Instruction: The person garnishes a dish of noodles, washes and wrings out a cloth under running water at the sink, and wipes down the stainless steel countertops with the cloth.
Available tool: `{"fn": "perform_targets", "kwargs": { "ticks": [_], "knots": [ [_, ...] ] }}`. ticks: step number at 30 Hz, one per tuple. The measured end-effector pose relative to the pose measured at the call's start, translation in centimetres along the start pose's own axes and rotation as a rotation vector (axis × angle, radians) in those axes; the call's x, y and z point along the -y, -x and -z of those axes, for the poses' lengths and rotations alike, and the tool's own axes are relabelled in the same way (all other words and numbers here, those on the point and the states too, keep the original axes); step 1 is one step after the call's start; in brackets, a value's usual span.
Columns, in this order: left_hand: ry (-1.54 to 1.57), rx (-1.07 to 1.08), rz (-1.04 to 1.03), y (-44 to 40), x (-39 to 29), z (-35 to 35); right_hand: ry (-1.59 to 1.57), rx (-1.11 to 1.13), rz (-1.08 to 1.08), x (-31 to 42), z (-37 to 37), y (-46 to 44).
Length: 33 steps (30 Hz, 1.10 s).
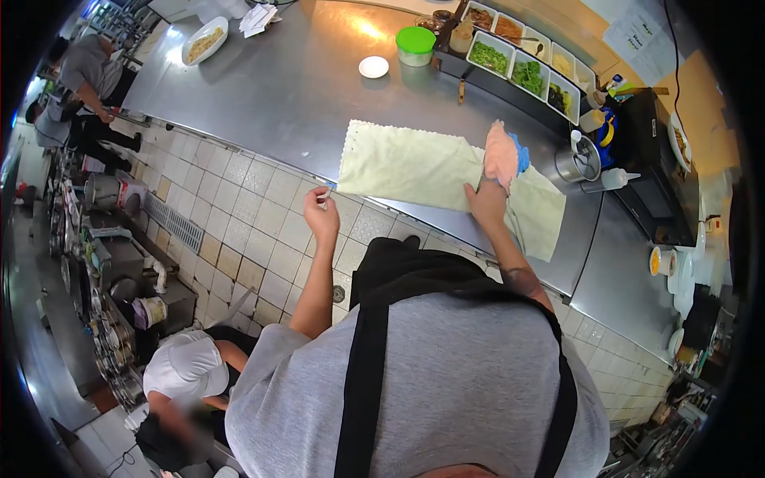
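Observation:
A pale yellow-green cloth [406, 159] with a scalloped edge lies spread along the front of the steel counter, its right part hanging toward me. My right hand [486, 201] rests on it with the thumb out to the side. The fingers are mostly covered by a bunched pink cloth [500, 155], which they appear to grip. A blue cloth [522, 153] shows just behind the pink one. Off the counter's edge, near the pale cloth's left corner, my left hand [321, 213] is closed with fingertips pinched together. What it holds, if anything, is too small to make out.
On the steel counter [271, 88] stand a white bowl [373, 68], a green-lidded tub [415, 46] and a plate of food [205, 41]. Topping trays [527, 76] line the back. A metal pot [578, 162] is at right. Co-workers [187, 362] are at left.

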<state>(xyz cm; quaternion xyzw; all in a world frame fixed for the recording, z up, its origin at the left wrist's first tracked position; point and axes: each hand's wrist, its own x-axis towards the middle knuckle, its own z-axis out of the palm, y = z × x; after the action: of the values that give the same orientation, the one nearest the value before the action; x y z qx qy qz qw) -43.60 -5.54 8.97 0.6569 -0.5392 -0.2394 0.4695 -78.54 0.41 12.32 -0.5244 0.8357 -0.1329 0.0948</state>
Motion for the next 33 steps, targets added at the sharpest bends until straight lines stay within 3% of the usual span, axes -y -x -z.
{"fn": "perform_targets", "kwargs": {
  "ticks": [1, 5, 7, 9, 11, 14, 16, 18, 19, 20, 21, 22, 24, 26, 27, 28, 29, 30, 31, 32, 33],
  "knots": [
    [0.004, 0.036, -0.057, 0.1, -0.6, -0.1, -0.004, 0.001, 0.005, 0.3, -0.7, -1.0],
    [0.014, 0.015, -0.040, 1.4, -2.9, 0.6, -0.502, -0.041, 0.006, 6.4, 1.4, -2.5],
    [0.037, 0.020, -0.009, 2.2, -2.7, 1.1, -0.700, -0.022, 0.092, 10.8, 0.6, -3.3],
    [0.061, 0.029, 0.017, 2.9, -2.4, 2.0, -0.785, 0.038, 0.312, 15.3, -0.2, -3.5],
    [0.006, 0.019, 0.026, 3.2, -2.1, 2.9, -0.902, 0.269, 0.471, 17.9, -0.2, -3.0],
    [-0.067, 0.002, 0.026, 2.9, -1.9, 3.9, -0.833, 0.184, 0.510, 18.4, -0.1, -2.2],
    [-0.070, 0.034, 0.025, 2.7, -2.7, 3.9, -0.795, 0.188, 0.360, 16.7, -0.9, -2.5],
    [-0.159, 0.050, -0.268, 2.0, -3.4, 3.1, -0.607, -0.204, 0.164, 14.0, -2.6, -2.7],
    [-0.162, 0.073, -0.375, 1.6, -4.6, 2.4, -0.553, -0.299, 0.012, 13.1, -3.8, -2.7],
    [-0.149, 0.106, -0.492, 1.3, -5.9, 1.6, -0.396, -0.192, -0.035, 11.9, -5.5, -3.1],
    [-0.118, 0.199, -0.494, 0.9, -6.4, 0.5, -0.528, -0.115, -0.067, 11.0, -6.2, -2.6],
    [-0.129, 0.226, -0.547, 0.3, -6.0, -1.2, -0.431, -0.078, -0.018, 10.8, -7.6, -3.0],
    [-0.013, 0.356, -0.566, -0.1, -8.7, -3.4, -0.170, -0.161, 0.122, 11.4, -13.4, -4.5],
    [0.005, 0.470, -0.468, -1.2, -9.5, -5.9, -0.364, 0.164, 0.121, 12.6, -5.3, -3.4],
    [0.073, 0.595, -0.411, -1.9, -8.8, -7.2, -0.393, 0.026, 0.096, 12.6, -5.4, -3.3],
    [0.096, 0.639, -0.450, -2.3, -6.9, -8.7, -0.612, -0.003, 0.036, 12.3, -5.8, -3.4],
    [0.137, 0.700, -0.335, -2.5, -4.7, -10.4, -0.836, -0.037, -0.006, 11.7, -5.9, -3.4],
    [0.167, 0.757, -0.212, -2.5, -5.4, -11.7, -0.904, -0.032, 0.014, 11.0, -5.3, -3.0],
    [0.176, 0.786, -0.239, -2.1, -5.9, -12.7, -0.969, -0.025, 0.040, 10.2, -4.7, -2.3],
    [0.388, 0.871, 0.067, -0.1, -9.3, -12.2, -1.027, -0.109, 0.063, 9.9, -3.5, -1.0],
    [0.583, 0.942, 0.391, 1.7, -12.6, -11.6, -1.049, -0.002, 0.056, 9.5, -0.9, 0.3]
  ]
}}
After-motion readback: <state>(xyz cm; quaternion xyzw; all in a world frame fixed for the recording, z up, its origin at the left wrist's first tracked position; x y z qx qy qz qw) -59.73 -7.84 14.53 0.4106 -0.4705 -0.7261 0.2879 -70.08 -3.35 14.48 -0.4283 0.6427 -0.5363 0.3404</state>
